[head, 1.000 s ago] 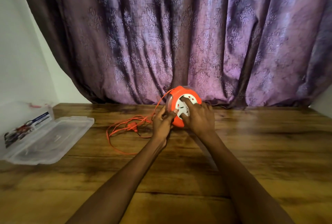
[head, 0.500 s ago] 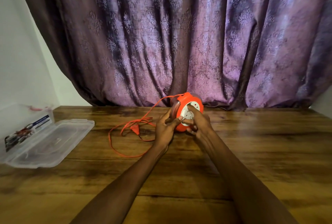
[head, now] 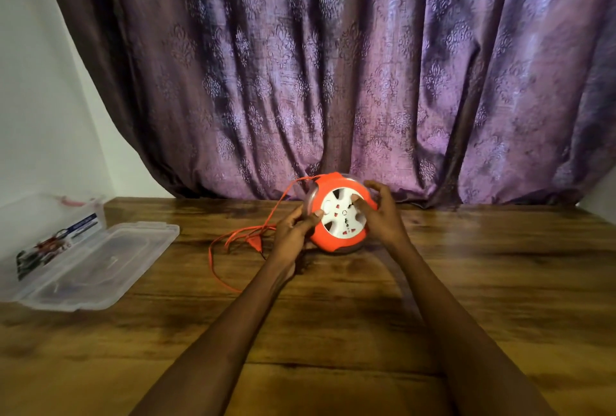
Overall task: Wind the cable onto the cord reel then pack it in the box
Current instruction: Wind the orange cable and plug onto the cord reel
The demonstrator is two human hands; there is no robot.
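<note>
Orange cord reel (head: 336,239) held upright on wooden bench (head: 466,282), gripped at its rim by left hand (head: 293,235), white hub fingered by right hand (head: 383,215), loose orange cable (head: 233,239) trailed leftward, open clear box (head: 100,265) lay well apart.

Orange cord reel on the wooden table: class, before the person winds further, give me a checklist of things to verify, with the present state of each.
1. Orange round plastic cord reel held upright by both hands: ok.
2. Left hand has a grip on the reel's left rim: ok.
3. Right hand fingers on the white socket face, ready to turn: ok.
4. Thin orange cable fully wound: not ok, loops lie loose on the brown wooden table.
5. Loose cable free of knots: cannot tell.
6. Clear plastic box open at left: ok.
</note>
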